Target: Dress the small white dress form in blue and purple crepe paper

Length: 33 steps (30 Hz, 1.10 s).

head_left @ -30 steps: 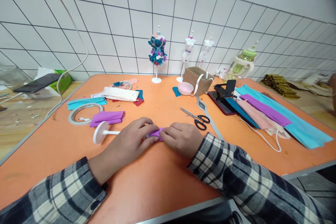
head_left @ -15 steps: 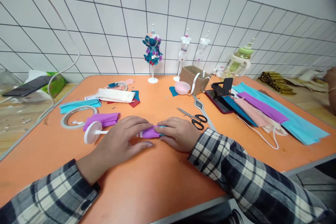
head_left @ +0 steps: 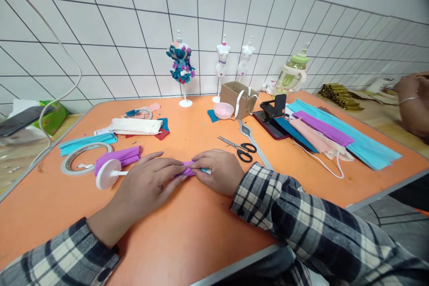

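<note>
A small white dress form lies on its side, its round base (head_left: 107,174) sticking out left of my left hand (head_left: 150,176). Purple crepe paper (head_left: 188,170) covers the part of the form between my hands. My left hand is closed over the form and the paper's left end. From the right, the fingers of my right hand (head_left: 217,170) pinch the purple paper, and a bit of light blue shows under them. Most of the form is hidden by my hands. Black-handled scissors (head_left: 241,148) lie open just beyond my right hand.
Double-sided tape (head_left: 69,161) and folded purple paper (head_left: 129,156) lie left. Behind stand a decorated dress form (head_left: 182,65), a pink bowl (head_left: 223,111) and a cardboard box (head_left: 241,98). Coloured paper strips (head_left: 355,138) and a phone (head_left: 268,124) lie right; another person's hand (head_left: 414,98) shows at far right.
My fingers have closed in on the purple paper, which now looks bunched and tighter between my hands. The whole view has shifted slightly, with things appearing further left.
</note>
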Available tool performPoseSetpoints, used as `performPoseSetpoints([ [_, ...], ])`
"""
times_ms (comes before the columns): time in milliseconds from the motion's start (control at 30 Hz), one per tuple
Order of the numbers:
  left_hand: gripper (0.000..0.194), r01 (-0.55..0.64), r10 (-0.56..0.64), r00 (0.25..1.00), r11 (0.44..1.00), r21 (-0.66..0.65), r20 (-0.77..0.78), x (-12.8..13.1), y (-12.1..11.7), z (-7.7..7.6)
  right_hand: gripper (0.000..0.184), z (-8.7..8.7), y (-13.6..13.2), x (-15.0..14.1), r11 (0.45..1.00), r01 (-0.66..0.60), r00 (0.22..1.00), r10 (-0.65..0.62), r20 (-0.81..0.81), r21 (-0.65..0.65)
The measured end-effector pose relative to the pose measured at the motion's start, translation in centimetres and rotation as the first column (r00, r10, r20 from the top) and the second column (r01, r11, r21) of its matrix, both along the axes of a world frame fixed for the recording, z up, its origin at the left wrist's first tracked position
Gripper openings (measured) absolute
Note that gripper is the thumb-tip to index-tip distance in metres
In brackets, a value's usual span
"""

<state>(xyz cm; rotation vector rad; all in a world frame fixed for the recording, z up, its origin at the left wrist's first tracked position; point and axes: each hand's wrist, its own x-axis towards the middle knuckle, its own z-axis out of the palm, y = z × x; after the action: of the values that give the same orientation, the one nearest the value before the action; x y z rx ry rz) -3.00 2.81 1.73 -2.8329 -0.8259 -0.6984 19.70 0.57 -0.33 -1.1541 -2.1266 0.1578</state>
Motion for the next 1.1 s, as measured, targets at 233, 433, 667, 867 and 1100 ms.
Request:
performPoseSetpoints([
  [233,0.024,0.111,-0.108,0.993,0.991,0.076,-0.037,-0.6,0.3,0.2,0.049,0.4,0.1,0.3,0.967,0.011,0.964,-0.079,-0.256,-0.256],
  [433,0.019,0.178,-0.162,0.978,0.976,0.124,-0.128,-0.6,0.2,0.2,0.077,0.0,0.4,0.4,0.893,-0.083,0.973,-0.025,-0.231,-0.443],
  [667,0.052,-0.051,0.038,0.998,0.949,0.312,0.045,0.3,-1.7,1.3,0.075,0.8,-0.1,0.7,0.995,-0.096,0.993,0.097,-0.066,0.017],
  [867,0.038,-0.019,0.021,1.0,0.952,0.305,-0.003,0.2,-1.8,0.7,0.064,1.4,-1.4,0.0,0.962,-0.106,0.993,0.091,0.072,0.25],
  [1100,0.024,0.045,-0.022,0.996,0.962,0.269,-0.088,0.3,-1.4,0.7,0.073,0.8,-1.3,-0.3,0.974,-0.104,0.994,0.094,0.063,0.199],
])
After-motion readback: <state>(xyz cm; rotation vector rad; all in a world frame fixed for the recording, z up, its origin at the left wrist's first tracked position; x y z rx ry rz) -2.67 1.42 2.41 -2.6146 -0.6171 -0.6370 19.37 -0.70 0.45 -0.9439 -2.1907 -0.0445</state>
